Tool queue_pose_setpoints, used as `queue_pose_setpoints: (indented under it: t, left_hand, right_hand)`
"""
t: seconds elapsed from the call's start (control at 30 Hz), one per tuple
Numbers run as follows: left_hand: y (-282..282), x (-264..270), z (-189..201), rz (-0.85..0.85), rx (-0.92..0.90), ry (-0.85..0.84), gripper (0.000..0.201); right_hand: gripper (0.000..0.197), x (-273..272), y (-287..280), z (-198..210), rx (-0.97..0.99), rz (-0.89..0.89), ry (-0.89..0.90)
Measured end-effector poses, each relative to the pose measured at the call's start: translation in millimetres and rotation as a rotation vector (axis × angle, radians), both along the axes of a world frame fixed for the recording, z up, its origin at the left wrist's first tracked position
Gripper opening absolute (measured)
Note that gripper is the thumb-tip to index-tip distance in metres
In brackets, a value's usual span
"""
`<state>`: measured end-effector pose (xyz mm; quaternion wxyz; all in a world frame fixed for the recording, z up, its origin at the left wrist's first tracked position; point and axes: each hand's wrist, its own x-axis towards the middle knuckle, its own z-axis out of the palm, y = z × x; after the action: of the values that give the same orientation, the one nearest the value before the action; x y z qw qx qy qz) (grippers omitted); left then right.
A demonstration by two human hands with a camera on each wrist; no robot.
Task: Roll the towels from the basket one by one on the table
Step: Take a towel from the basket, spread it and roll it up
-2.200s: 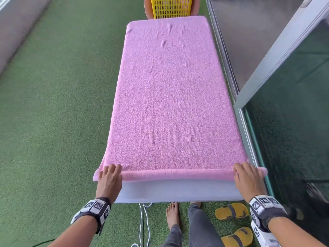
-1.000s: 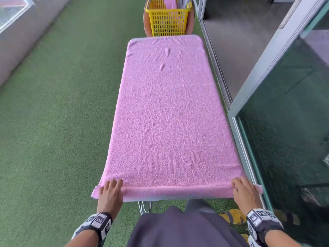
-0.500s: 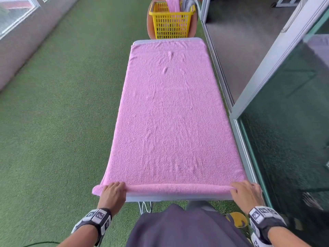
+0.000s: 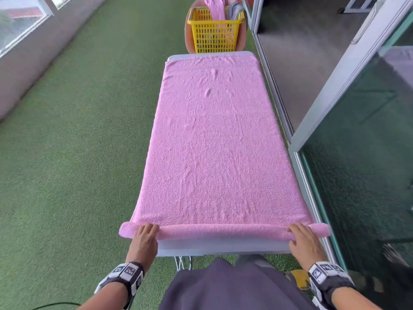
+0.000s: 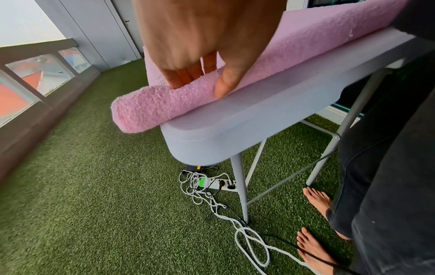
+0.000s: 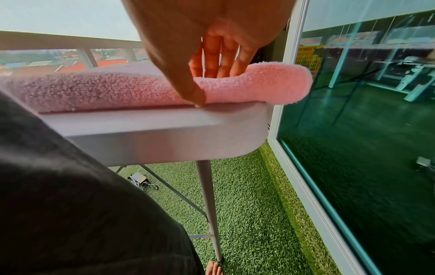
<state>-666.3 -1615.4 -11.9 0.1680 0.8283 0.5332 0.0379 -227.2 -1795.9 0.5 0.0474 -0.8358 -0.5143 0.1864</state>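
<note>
Pink towel [image 4: 214, 142] is lying flat on the table [image 4: 223, 247], filling the middle of the head view; its near edge is sitting in a thin roll at the bottom; the left hand [image 4: 145, 239] and right hand [image 4: 302, 241] are resting on the roll's ends; the yellow basket [image 4: 214, 36] is standing at the top; in the left wrist view, curled fingers [image 5: 188, 74] and thumb are pinching the roll at centre; in the right wrist view, fingers [image 6: 219, 63] and thumb are pinching it too.

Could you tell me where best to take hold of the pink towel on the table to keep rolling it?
Probably at the two ends of the rolled near edge of the towel, from the near side, as the left hand and right hand do: fingers over, thumbs behind. The roll there is thin and spans the table.
</note>
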Motion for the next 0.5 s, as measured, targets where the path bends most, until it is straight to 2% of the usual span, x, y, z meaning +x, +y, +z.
queue_pose_setpoints:
  t: [0.1,0.23,0.3,0.37,0.43,0.5]
  left_hand:
    - [6,1,-1,0.03,-0.021,-0.016,0.028]
    - [9,10,8,0.015,-0.056,0.061,0.019]
    - [9,10,9,0.019,-0.105,0.07,0.016]
    - [13,12,9,0.061,-0.127,0.055,0.005]
    - [17,13,9,0.059,-0.09,0.032,0.025]
    - [16,16,14,0.002,-0.014,0.06,0.033]
  right_hand:
    - [0.034,3,1,0,0.051,-0.035,-0.037]
    - [0.014,6,11,13,-0.132,0.034,-0.154]
    - [0.021,9,15,15,-0.16,0.045,-0.156]
    - [0.012,11,19,16,-0.129,0.02,-0.106]
    - [0.018,14,20,14,-0.086,-0.003,-0.099]
    - [0.027,13,19,17,-0.062,0.024,-0.112]
